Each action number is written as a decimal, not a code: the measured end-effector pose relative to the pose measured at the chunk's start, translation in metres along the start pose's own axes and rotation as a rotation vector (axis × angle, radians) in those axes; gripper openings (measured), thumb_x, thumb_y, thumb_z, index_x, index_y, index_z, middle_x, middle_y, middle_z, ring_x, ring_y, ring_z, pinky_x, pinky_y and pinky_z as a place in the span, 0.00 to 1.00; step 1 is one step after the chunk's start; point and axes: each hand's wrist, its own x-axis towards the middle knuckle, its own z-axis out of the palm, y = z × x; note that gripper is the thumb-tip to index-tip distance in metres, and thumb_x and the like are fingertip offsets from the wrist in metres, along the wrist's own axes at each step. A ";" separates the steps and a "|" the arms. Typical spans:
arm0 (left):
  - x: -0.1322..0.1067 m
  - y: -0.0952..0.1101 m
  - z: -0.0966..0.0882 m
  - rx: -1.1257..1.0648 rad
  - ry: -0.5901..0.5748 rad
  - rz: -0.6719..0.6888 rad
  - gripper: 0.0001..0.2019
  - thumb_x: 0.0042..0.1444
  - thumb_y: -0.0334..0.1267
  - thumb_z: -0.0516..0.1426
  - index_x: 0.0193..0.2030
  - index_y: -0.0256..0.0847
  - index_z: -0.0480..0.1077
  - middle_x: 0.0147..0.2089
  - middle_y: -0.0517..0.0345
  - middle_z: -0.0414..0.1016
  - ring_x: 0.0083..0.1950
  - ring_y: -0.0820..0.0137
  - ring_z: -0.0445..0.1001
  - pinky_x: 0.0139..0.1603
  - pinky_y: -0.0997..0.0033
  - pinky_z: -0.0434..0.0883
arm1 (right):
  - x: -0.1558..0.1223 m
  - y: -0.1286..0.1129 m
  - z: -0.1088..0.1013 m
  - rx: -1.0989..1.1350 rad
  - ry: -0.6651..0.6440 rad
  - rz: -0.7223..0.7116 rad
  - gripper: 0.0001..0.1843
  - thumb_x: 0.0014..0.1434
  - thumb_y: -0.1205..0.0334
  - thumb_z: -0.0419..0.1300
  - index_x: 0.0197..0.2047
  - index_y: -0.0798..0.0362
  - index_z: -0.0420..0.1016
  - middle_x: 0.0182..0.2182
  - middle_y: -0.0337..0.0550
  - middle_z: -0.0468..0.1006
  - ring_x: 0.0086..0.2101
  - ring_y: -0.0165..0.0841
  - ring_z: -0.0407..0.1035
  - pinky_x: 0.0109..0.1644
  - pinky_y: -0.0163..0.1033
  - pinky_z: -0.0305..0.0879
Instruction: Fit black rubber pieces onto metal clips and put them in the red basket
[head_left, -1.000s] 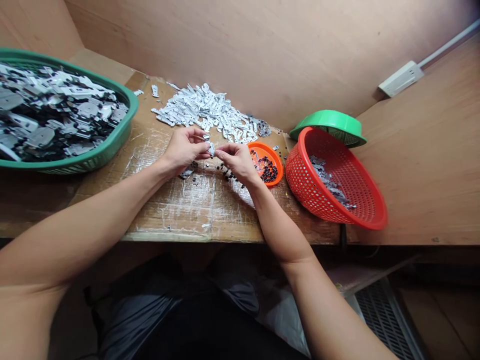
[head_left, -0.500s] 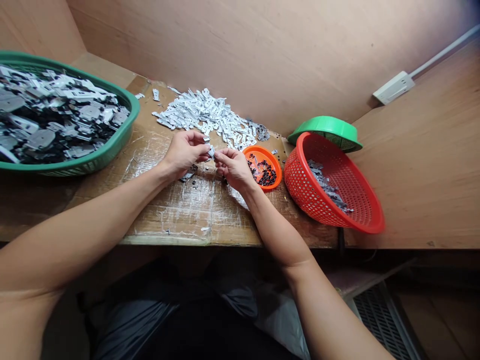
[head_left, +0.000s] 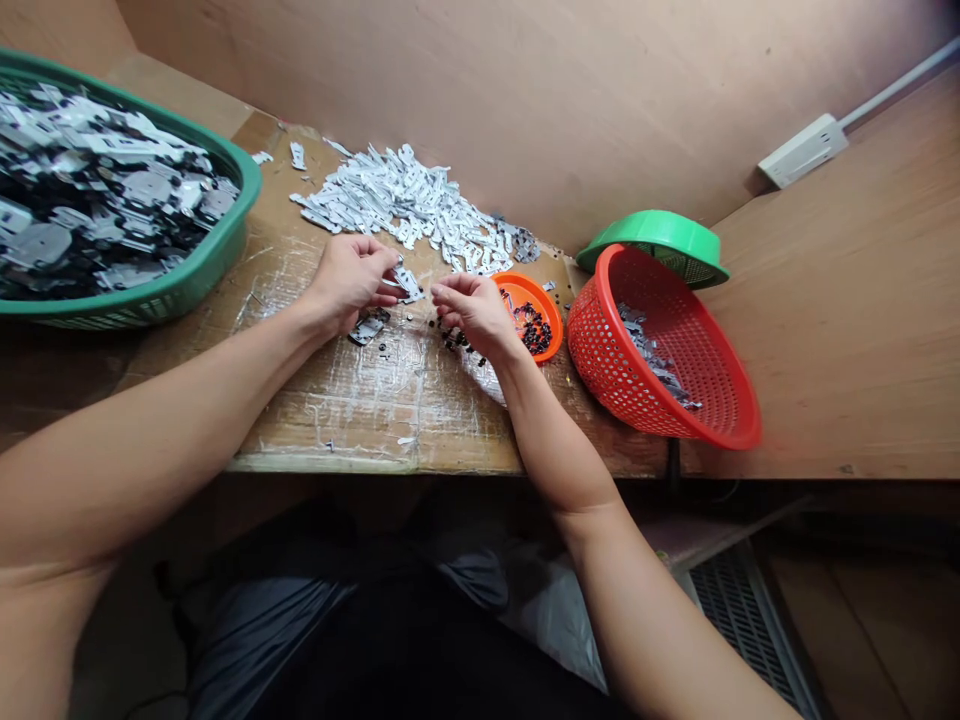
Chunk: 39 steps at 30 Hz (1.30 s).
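My left hand (head_left: 358, 280) pinches a small silvery metal piece (head_left: 407, 284) above the middle of the table. Just right of it, my right hand (head_left: 474, 308) has thumb and fingertips pressed together; whatever they hold is too small to make out. A gap separates the right fingertips from the metal piece. Below the left hand lies a metal assembly (head_left: 369, 326) with dark parts. Small black parts (head_left: 456, 338) are scattered under the right hand. An orange dish (head_left: 555, 318) with more black parts stands beside the right wrist.
Behind the hands spreads a pile of flat metal pieces (head_left: 405, 200). A green basket (head_left: 244, 215) full of metal assemblies stands left. On the right, a tilted red basket (head_left: 600, 350) holds thin metal pieces, with a bright green basket (head_left: 652, 235) behind it against the wooden wall.
My right hand has come away from the metal piece, which stays in my left hand and now lies more tilted. The whole view has shifted slightly.
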 end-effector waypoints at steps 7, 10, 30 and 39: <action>-0.002 0.018 -0.008 0.042 0.042 -0.060 0.15 0.79 0.33 0.72 0.44 0.45 0.71 0.33 0.63 0.76 0.45 0.67 0.84 0.46 0.67 0.71 | -0.007 -0.013 -0.020 -0.801 -0.217 -0.171 0.12 0.70 0.73 0.74 0.36 0.49 0.85 0.33 0.42 0.82 0.39 0.39 0.73 0.53 0.49 0.70; -0.001 0.018 -0.010 0.073 0.019 -0.059 0.15 0.82 0.33 0.70 0.45 0.45 0.70 0.33 0.63 0.75 0.45 0.69 0.83 0.46 0.69 0.71 | -0.012 -0.014 -0.008 -0.957 -0.229 -0.240 0.15 0.72 0.76 0.71 0.35 0.48 0.82 0.37 0.46 0.84 0.41 0.41 0.73 0.56 0.50 0.69; 0.003 -0.009 0.000 0.076 -0.127 -0.033 0.14 0.63 0.33 0.79 0.39 0.45 0.78 0.36 0.48 0.86 0.45 0.51 0.95 0.38 0.65 0.80 | -0.023 -0.033 -0.010 0.031 -0.162 -0.018 0.19 0.59 0.49 0.92 0.41 0.46 0.90 0.39 0.42 0.87 0.38 0.36 0.74 0.43 0.45 0.72; -0.010 -0.003 0.006 0.054 -0.163 -0.057 0.17 0.68 0.27 0.77 0.34 0.43 0.78 0.34 0.50 0.86 0.37 0.61 0.91 0.35 0.69 0.75 | -0.002 -0.002 0.019 0.194 0.060 0.052 0.34 0.51 0.36 0.98 0.38 0.47 0.86 0.32 0.36 0.81 0.31 0.29 0.61 0.32 0.39 0.56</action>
